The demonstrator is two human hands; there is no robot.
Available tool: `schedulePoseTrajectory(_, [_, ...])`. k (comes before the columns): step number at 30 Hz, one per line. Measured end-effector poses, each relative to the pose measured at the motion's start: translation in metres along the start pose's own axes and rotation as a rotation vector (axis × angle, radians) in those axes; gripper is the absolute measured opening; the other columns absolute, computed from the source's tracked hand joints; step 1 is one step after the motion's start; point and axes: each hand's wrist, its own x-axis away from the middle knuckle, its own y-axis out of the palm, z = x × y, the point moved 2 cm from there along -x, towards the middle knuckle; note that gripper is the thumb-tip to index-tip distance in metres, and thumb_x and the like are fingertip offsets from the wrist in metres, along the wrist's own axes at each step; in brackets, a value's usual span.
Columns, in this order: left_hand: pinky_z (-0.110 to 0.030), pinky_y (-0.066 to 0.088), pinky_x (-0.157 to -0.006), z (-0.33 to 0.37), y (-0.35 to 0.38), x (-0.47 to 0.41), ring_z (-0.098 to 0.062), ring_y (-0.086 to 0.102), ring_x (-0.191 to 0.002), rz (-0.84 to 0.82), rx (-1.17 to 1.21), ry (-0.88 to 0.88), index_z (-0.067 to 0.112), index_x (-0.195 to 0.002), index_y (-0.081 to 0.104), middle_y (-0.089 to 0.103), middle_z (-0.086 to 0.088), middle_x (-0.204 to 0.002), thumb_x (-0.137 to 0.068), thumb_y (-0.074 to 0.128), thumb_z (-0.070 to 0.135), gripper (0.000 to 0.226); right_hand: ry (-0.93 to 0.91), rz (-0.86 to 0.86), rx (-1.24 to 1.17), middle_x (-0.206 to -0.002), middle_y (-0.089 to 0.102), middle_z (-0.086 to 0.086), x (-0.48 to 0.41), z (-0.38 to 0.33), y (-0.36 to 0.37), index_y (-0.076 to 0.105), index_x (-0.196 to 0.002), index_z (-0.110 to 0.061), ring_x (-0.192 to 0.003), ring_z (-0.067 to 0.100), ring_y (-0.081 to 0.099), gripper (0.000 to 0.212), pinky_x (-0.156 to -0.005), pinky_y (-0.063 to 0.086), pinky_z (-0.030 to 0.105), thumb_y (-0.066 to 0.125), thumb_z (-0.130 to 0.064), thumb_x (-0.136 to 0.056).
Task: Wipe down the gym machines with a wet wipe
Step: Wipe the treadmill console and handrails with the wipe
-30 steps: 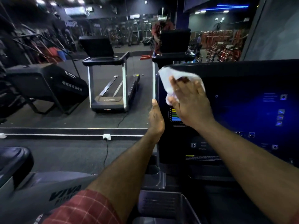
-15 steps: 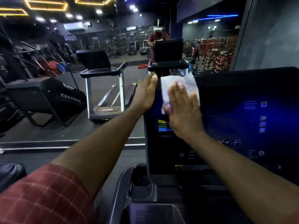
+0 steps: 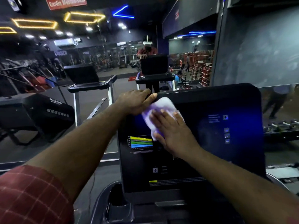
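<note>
A black treadmill console screen [image 3: 210, 135] with a dim blue display and a small coloured chart stands right in front of me. My right hand [image 3: 173, 133] lies flat with straight fingers on a white wet wipe [image 3: 160, 107], pressing it against the upper left of the screen. Part of the wipe sticks out above and left of the fingers. My left hand [image 3: 135, 102] grips the console's top left corner, fingers curled over its top edge.
A mirror wall [image 3: 97, 78] ahead reflects a person at this console, another treadmill and the gym floor. The console's grey cup-holder tray [image 3: 116, 201] sits below the screen. A black machine housing [image 3: 37, 110] stands at left, dumbbell racks [image 3: 278, 126] at right.
My left hand has climbed from the console's left edge to its top left corner. My right hand and the wipe stay on the screen's upper left. My view has tilted upward.
</note>
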Motion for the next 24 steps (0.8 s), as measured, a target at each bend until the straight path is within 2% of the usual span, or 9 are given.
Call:
schedulePoseTrajectory(2, [-0.046,0.045,-0.092,0.008,0.001,-0.008,-0.035,0.063,-0.121,-0.031,-0.014,-0.001,0.020,-0.126,0.055,0.065,-0.013,-0.134,-0.109,0.019,0.062,0.058,-0.174,-0.037,0.052,-0.169,0.031,-0.006,0.014,0.032,-0.011,0.018,-0.166,-0.030,-0.154,0.019,0.029,0.066,-0.127,0.018,0.047,0.039,-0.053,-0.109])
schedulePoseTrajectory(4, [-0.047,0.047,-0.093,0.013,0.003,-0.015,-0.035,0.064,-0.119,-0.037,-0.023,-0.017,0.024,-0.123,0.054,0.066,-0.012,-0.133,-0.107,0.014,0.066,0.061,-0.066,-0.017,0.064,-0.160,0.046,-0.002,0.017,0.067,-0.024,0.017,-0.166,-0.027,-0.140,0.028,0.043,0.069,-0.125,0.020,0.049,0.042,-0.053,-0.108])
schedulePoseTrajectory(7, [-0.051,0.050,-0.094,0.023,0.006,-0.025,-0.035,0.066,-0.111,-0.051,-0.005,-0.043,0.031,-0.116,0.053,0.069,-0.010,-0.126,-0.098,0.005,0.077,0.069,0.277,0.024,0.013,-0.168,0.031,0.004,0.017,0.081,-0.030,0.000,-0.167,-0.026,-0.145,0.032,0.033,0.075,-0.128,0.009,0.052,0.037,-0.053,-0.108])
schedulePoseTrajectory(9, [-0.051,0.050,-0.094,0.035,0.005,-0.033,-0.036,0.066,-0.111,-0.064,0.020,-0.058,0.031,-0.118,0.055,0.069,-0.012,-0.126,-0.098,0.006,0.078,0.071,0.347,0.047,0.004,-0.168,0.030,0.008,0.016,0.067,-0.024,-0.001,-0.167,-0.023,-0.145,0.034,0.032,0.076,-0.128,0.006,0.055,0.038,-0.050,-0.108])
schedulePoseTrajectory(15, [-0.046,0.044,-0.088,0.078,0.004,-0.056,-0.037,0.064,-0.116,-0.090,0.036,-0.063,0.027,-0.125,0.057,0.067,-0.015,-0.131,-0.105,0.014,0.071,0.065,-0.083,-0.068,0.020,-0.156,0.050,-0.003,0.050,0.103,-0.028,0.017,-0.166,-0.033,-0.140,0.024,0.043,0.070,-0.127,0.017,0.050,0.042,-0.057,-0.105])
schedulePoseTrajectory(17, [-0.045,0.041,-0.085,0.089,0.006,-0.062,-0.038,0.064,-0.116,-0.086,0.017,-0.058,0.027,-0.123,0.056,0.067,-0.016,-0.130,-0.105,0.014,0.070,0.063,0.056,-0.035,0.026,-0.157,0.049,0.001,0.056,0.134,-0.036,0.009,-0.167,-0.033,-0.140,0.028,0.043,0.073,-0.127,0.016,0.050,0.041,-0.056,-0.105])
schedulePoseTrajectory(20, [-0.046,0.041,-0.084,0.107,0.007,-0.070,-0.039,0.063,-0.116,-0.071,0.003,-0.065,0.028,-0.124,0.054,0.066,-0.015,-0.131,-0.106,0.014,0.069,0.059,0.353,0.043,-0.026,-0.171,0.025,0.003,0.049,0.135,-0.037,0.002,-0.167,-0.026,-0.149,0.030,0.034,0.075,-0.128,0.011,0.054,0.037,-0.052,-0.106])
schedulePoseTrajectory(22, [-0.048,0.044,-0.087,0.122,0.007,-0.075,-0.039,0.063,-0.116,-0.067,0.027,-0.062,0.028,-0.125,0.054,0.066,-0.015,-0.133,-0.107,0.016,0.067,0.058,0.327,0.038,-0.054,-0.173,0.016,0.002,0.053,0.116,-0.029,0.005,-0.167,-0.023,-0.156,0.025,0.022,0.075,-0.127,0.012,0.056,0.040,-0.049,-0.106])
schedulePoseTrajectory(24, [-0.049,0.046,-0.093,0.138,0.008,-0.082,-0.039,0.063,-0.118,-0.079,0.058,-0.048,0.026,-0.127,0.054,0.066,-0.016,-0.133,-0.108,0.017,0.065,0.057,0.156,-0.016,-0.061,-0.168,0.034,0.000,0.070,0.116,-0.025,0.014,-0.167,-0.029,-0.157,0.021,0.022,0.071,-0.127,0.014,0.052,0.042,-0.052,-0.105])
